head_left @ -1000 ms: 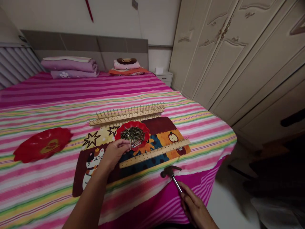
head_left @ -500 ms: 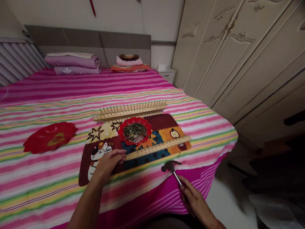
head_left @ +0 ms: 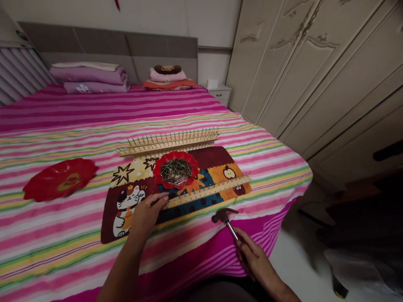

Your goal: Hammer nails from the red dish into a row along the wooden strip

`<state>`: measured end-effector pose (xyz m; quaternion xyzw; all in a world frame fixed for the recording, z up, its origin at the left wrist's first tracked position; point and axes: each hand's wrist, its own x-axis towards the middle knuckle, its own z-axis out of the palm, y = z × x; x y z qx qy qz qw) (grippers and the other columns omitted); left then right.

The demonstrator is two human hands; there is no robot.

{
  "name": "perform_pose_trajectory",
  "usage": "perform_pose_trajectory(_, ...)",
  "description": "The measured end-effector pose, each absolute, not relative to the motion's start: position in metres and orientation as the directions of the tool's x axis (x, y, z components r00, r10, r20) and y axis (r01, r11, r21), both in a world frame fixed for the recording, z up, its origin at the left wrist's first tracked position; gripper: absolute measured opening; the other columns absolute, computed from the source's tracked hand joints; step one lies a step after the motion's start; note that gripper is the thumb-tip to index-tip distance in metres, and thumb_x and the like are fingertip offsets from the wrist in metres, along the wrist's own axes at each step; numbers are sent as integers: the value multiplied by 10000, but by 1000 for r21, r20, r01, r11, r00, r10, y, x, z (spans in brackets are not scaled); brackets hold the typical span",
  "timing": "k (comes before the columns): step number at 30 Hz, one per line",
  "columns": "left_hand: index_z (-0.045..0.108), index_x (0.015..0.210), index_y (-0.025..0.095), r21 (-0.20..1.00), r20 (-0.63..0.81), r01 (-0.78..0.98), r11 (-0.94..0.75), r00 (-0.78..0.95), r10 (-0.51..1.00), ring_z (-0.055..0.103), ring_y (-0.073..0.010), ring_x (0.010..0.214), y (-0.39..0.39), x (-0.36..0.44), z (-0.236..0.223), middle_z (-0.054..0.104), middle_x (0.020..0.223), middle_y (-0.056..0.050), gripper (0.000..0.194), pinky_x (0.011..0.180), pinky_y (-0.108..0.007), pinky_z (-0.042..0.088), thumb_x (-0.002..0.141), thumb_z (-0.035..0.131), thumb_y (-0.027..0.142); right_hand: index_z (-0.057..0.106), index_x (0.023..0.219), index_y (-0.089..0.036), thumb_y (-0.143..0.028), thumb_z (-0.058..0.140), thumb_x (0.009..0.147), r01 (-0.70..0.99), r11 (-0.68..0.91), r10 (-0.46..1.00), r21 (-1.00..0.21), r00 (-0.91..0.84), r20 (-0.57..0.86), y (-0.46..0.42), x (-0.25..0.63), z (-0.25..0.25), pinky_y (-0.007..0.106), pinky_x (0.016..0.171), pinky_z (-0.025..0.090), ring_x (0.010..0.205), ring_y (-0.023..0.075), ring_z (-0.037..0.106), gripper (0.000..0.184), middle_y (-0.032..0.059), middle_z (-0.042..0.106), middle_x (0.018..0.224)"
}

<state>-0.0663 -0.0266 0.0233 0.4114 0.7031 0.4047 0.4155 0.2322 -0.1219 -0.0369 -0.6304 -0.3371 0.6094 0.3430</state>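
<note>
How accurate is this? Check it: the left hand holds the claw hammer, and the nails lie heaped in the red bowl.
Wrong hand: the head view shows the right hand, not the left hand, holding the claw hammer. The nails do lie heaped in the red bowl.

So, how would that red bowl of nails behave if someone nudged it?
The red bowl probably slides rather than tips, since it looks wide and low. The many nails likely make it heavy, and, lying loose, some might spill.
</note>
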Motion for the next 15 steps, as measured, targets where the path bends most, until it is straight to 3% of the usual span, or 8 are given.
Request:
perform_pose_trajectory(5,702,868,213,932,-303,90,351,-338,891,665,-164,685,-23,-56,16,722,723,-1,392,684,-259,512,549,661,436,391,1364,-102,-552,523,718,10,-545,838,-838,17,-545,-121,232,-34,194,323,142,329,74,268,799,-110,356,456)
perform_pose_trajectory(15,716,851,223,921,-211,251,297,-319,924,572,-105,529,-21,-50,12,700,732,14,346,540,-217,454,600,613,438,380,1370,-83,-547,521,723,18,-531,847,-847,19,-531,-120,231,-37,202,329,139,331,75,253,808,-114,340,467)
